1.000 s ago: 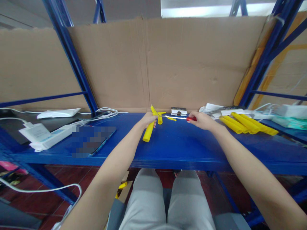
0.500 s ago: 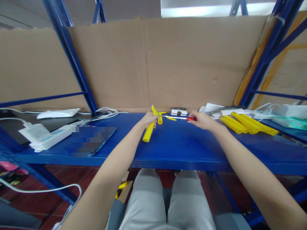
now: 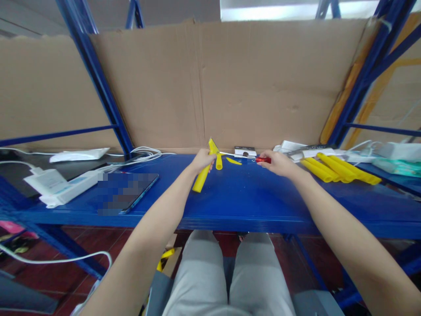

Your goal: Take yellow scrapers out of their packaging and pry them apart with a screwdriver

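Observation:
My left hand (image 3: 203, 161) is closed around a yellow tube (image 3: 201, 180), tilted with its lower end toward me. The tube's upper end is cut to a slanting point. My right hand (image 3: 276, 162) grips the red handle of a screwdriver (image 3: 263, 159), whose thin metal shaft runs left to the tube's upper part. Whether the tip touches the tube or enters it, I cannot tell. A short yellow tube piece (image 3: 219, 162) shows just right of my left hand. Between the hands, a yellow sliver (image 3: 233, 161) lies on the blue shelf (image 3: 243, 197).
Several yellow tubes (image 3: 338, 169) lie at the right beside white packets (image 3: 289, 147). A small black-and-white box (image 3: 245, 152) stands against the cardboard backing (image 3: 250, 87). At the left are a tablet (image 3: 131, 193), a white power strip (image 3: 70, 188) and coiled cables (image 3: 144, 153).
The screwdriver's shaft now slopes up toward the left, its tip end higher than before. My left hand and the tube have risen slightly. Both hands keep their holds.

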`<state>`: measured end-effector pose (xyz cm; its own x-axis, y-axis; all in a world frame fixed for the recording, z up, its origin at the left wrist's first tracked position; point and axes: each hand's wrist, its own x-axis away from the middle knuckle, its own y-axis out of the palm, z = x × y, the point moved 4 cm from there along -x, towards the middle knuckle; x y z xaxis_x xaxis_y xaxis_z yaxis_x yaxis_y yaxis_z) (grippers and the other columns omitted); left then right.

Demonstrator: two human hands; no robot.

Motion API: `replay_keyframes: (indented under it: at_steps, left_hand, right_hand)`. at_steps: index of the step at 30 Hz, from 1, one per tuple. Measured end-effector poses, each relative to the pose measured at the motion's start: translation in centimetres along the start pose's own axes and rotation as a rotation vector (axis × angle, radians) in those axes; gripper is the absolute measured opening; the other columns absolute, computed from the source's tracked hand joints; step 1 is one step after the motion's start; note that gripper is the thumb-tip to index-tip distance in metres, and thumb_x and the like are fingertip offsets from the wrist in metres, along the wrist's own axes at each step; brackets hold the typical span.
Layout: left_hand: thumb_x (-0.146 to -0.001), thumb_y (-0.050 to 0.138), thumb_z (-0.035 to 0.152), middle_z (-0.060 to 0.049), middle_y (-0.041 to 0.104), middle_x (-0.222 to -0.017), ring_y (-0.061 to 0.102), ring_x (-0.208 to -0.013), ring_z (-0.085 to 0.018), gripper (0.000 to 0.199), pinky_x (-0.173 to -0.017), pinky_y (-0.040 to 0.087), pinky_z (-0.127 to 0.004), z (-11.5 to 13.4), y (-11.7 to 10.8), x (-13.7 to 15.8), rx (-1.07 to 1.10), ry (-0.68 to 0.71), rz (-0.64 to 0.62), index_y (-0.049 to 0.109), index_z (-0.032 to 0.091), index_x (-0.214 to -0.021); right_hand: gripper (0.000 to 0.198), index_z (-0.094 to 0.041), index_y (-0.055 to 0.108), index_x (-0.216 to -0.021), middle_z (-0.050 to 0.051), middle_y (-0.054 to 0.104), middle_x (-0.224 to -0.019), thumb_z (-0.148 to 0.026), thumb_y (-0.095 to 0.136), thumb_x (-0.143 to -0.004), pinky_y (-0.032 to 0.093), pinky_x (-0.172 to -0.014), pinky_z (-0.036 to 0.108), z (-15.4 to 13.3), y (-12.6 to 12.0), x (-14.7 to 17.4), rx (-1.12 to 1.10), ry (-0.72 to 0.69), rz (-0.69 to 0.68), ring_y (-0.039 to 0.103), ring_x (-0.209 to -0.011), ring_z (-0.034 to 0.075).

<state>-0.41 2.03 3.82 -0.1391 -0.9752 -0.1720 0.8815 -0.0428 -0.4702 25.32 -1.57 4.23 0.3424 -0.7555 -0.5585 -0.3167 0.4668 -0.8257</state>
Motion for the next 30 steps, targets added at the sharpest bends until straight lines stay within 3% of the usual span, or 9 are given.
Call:
replay_keyframes:
  at_steps: [8,13,19,25,30]
  left_hand:
    - [-0.082,0.049,0.011,0.007,0.044,-0.038,0.045,-0.033,-0.009,0.008,-0.039,0.036,-0.018,2.1,-1.1,0.1,-0.1,0.197,0.139,0.054,0.017,-0.078]
    - [-0.082,0.048,0.011,0.008,0.044,-0.038,0.045,-0.033,-0.009,0.01,-0.04,0.036,-0.018,3.3,-1.6,0.0,-0.156,0.253,0.18,0.057,0.015,-0.082]
    - [-0.083,0.051,0.017,0.006,0.047,-0.045,0.046,-0.036,-0.009,0.005,-0.04,0.036,-0.018,2.0,-1.8,0.5,-0.125,0.277,0.2,0.055,0.017,-0.081]
    - [-0.085,0.048,0.017,0.004,0.048,-0.049,0.045,-0.039,-0.008,0.007,-0.042,0.036,-0.018,1.2,-2.4,1.0,-0.087,0.242,0.288,0.055,0.017,-0.084]
    - [-0.086,0.048,0.019,0.005,0.045,-0.049,0.043,-0.037,-0.008,0.007,-0.041,0.033,-0.018,1.0,-2.5,0.8,-0.106,0.273,0.28,0.054,0.017,-0.083]
  right_hand:
    - [0.02,-0.019,0.064,-0.096,0.01,0.072,-0.086,-0.031,0.056,-0.082,0.048,-0.065,0.032,0.4,-0.5,0.0,-0.079,0.004,0.136,0.065,-0.074,0.023]
    - [0.022,-0.017,0.065,-0.096,0.012,0.072,-0.088,-0.03,0.052,-0.084,0.047,-0.067,0.032,0.2,-0.5,-0.1,-0.063,-0.015,0.134,0.065,-0.076,0.024]
    - [0.025,-0.018,0.067,-0.095,0.009,0.072,-0.085,-0.033,0.049,-0.087,0.043,-0.062,0.029,-0.6,-0.6,0.2,-0.003,0.008,0.045,0.064,-0.072,0.022]
    - [0.029,-0.019,0.066,-0.098,0.011,0.071,-0.09,-0.038,0.046,-0.089,0.039,-0.064,0.03,-2.3,-0.2,0.3,0.085,0.014,0.049,0.064,-0.079,0.025]
    - [0.03,-0.018,0.064,-0.1,0.012,0.071,-0.09,-0.038,0.044,-0.09,0.038,-0.064,0.03,-2.4,0.3,0.3,0.088,0.006,0.039,0.064,-0.079,0.026]
